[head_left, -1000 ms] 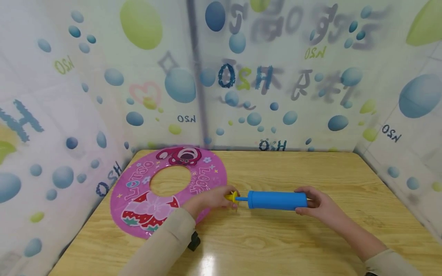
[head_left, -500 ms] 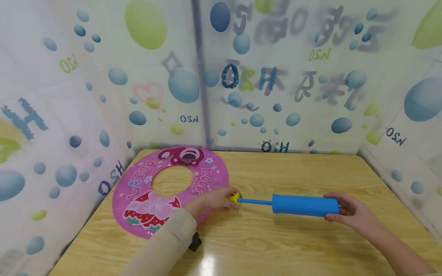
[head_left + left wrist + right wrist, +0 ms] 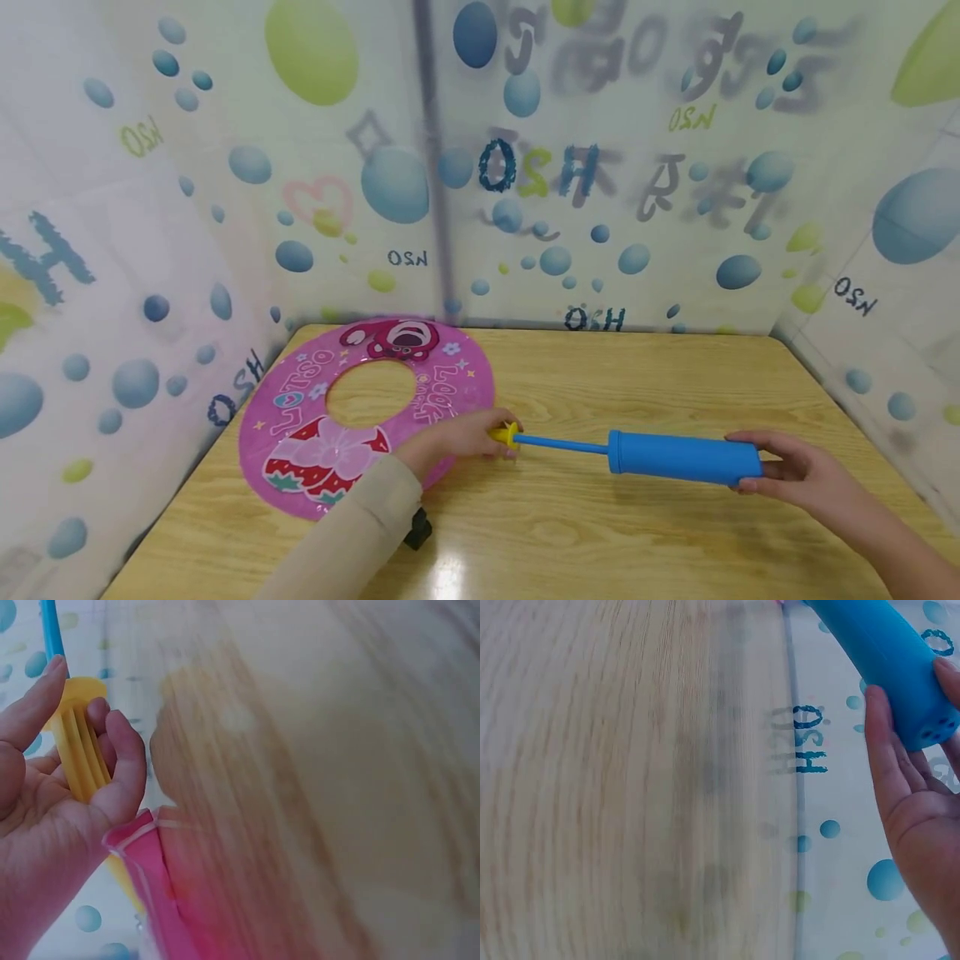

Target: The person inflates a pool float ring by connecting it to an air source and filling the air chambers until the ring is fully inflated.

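Note:
A hand air pump, with a blue barrel [image 3: 686, 457], a thin blue rod [image 3: 562, 444] and a ribbed yellow end piece [image 3: 79, 750], stretches between both hands above the table. My left hand [image 3: 468, 435] curls its fingers round the yellow piece. In the left wrist view, yellow continues below that hand beside the pink edge of the swim ring [image 3: 142, 855]. My right hand [image 3: 806, 475] grips the barrel's far end, which has small holes in the right wrist view. A long stretch of rod shows out of the barrel. The flat pink swim ring [image 3: 262, 425] lies partly behind the left forearm.
The wooden table [image 3: 600, 542] backs onto a wall sheet [image 3: 630, 192] printed with blue and green bubbles. More sheeting rises on the left and right sides. A small black object [image 3: 417, 529] shows under the left sleeve.
My right hand has moved right with the barrel, drawing much more of the pump's rod out. The left hand stays nearly in place on the yellow piece.

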Tool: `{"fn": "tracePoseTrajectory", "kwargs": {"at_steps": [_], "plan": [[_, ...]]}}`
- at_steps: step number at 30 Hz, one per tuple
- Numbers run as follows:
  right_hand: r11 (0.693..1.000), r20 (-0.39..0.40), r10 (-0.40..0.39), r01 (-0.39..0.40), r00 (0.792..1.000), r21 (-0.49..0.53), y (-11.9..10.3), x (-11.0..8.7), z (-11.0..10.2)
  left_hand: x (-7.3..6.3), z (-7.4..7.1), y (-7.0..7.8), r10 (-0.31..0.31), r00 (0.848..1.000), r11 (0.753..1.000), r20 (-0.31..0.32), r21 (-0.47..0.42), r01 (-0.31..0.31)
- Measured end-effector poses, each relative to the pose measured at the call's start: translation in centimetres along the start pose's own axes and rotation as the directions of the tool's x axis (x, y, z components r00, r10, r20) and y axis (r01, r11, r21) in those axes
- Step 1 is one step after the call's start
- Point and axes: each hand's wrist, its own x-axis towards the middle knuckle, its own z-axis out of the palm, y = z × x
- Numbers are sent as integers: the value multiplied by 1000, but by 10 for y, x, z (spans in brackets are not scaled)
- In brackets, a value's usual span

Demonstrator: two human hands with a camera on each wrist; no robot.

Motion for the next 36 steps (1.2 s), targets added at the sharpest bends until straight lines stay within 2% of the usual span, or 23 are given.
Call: {"fn": "tracePoseTrajectory", "kwargs": {"at_steps": [4, 10, 20, 24, 27, 30, 36], "plan": [[996, -31, 79, -80, 996, -37, -1, 9, 8, -1, -1, 0, 0, 1000, 1000, -10, 20, 1], [989, -113, 117, -126, 987, -77, -5, 30, 31, -3, -2, -1, 2, 1000, 1000, -4, 16, -2], [991, -116, 106, -114, 988, -67, -5, 68, 70, -1, -1, -4, -2, 1000, 1000, -20, -5, 2], [991, -120, 110, -118, 987, -62, -6, 80, 86, -2, -1, -4, -6, 1000, 999, -21, -46, 5], [989, -135, 123, -133, 983, -62, -8, 86, 96, -3, -1, -3, -12, 1000, 998, -20, -66, 11], [985, -158, 147, -159, 976, -70, -9, 89, 103, -4, -1, -3, -15, 1000, 999, -25, -44, 14], [978, -171, 160, -180, 972, -108, -11, 87, 103, -6, -1, -3, 2, 1000, 1000, -28, -15, -2]]}}
